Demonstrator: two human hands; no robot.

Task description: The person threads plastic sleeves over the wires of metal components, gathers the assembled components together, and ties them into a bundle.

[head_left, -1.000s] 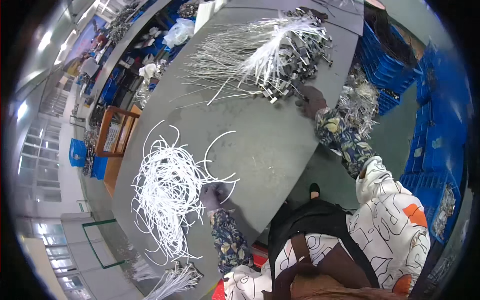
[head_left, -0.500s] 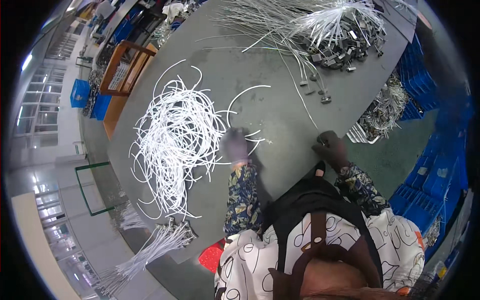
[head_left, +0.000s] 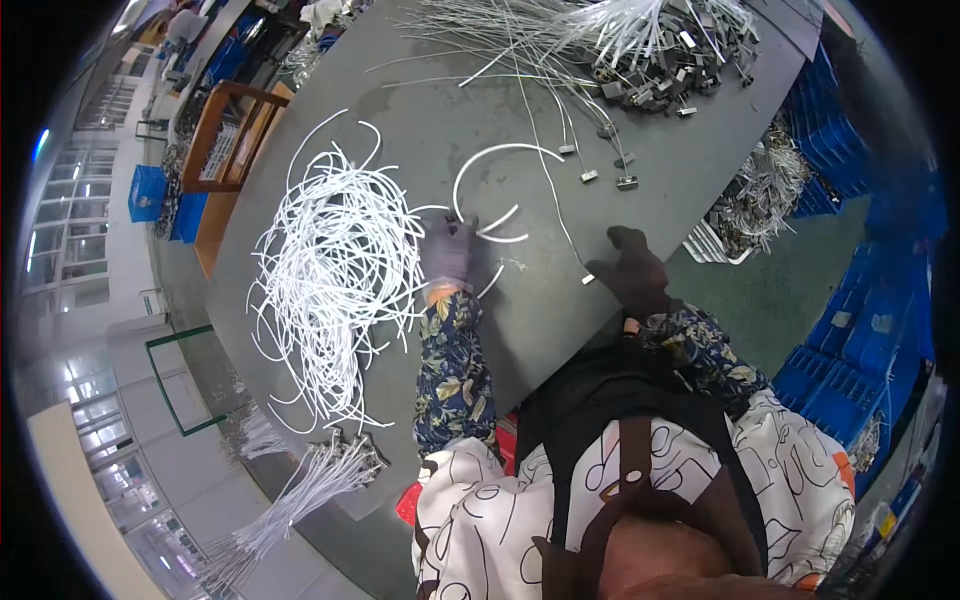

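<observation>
My left hand (head_left: 447,250), in a grey-purple glove, rests at the right edge of a tangled pile of white tubes (head_left: 340,270). Its fingers are curled in at the end of a curved white tube (head_left: 463,172) and appear to pinch it. Loose tube ends (head_left: 505,239) lie just right of that hand. My right hand (head_left: 635,272), in a dark glove, is over the table's near right edge with thumb and fingers apart. Beside its fingertips lies a small metal connector (head_left: 588,280) on the end of a thin wire (head_left: 553,190).
A heap of wires with metal connectors (head_left: 680,65) covers the table's far right, several connectors (head_left: 626,182) lying nearer. Bundled wires (head_left: 300,500) hang over the near left corner. Blue crates (head_left: 835,350) and a basket of wires (head_left: 755,200) stand right; a wooden chair (head_left: 215,140) stands left.
My right hand has opened and let go of the thin wire, whose connector now lies on the table. My left hand has moved slightly away from me, fingers curling at the curved tube.
</observation>
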